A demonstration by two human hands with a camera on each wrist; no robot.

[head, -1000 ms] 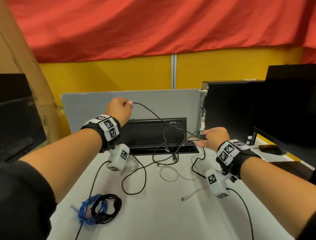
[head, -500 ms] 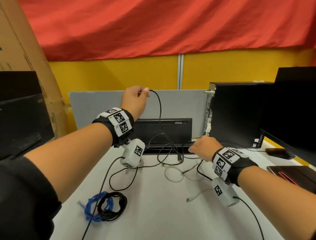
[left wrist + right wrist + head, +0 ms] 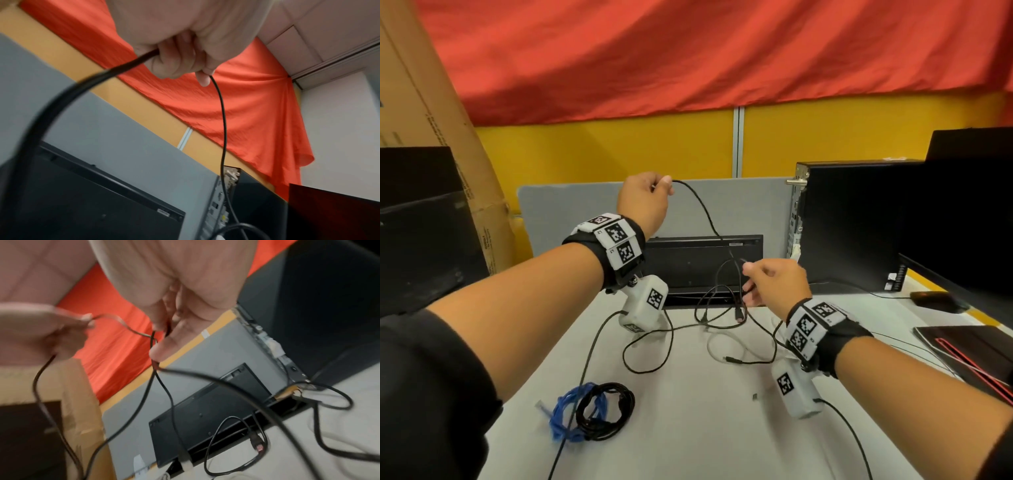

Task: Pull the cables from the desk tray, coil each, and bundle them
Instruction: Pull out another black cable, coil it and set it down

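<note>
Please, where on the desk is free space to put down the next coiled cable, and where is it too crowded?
Bare desk lies near the front edge, between the coiled blue and black bundle and the right hand's forearm. It is crowded in front of the open desk tray, where loose black cables and a white cable tangle.

Your head cam looks fwd and down over the desk from above. Each wrist cam sits close under its palm, tilted up past the fingers. All three share the black cable, grey partition and red drape.
</note>
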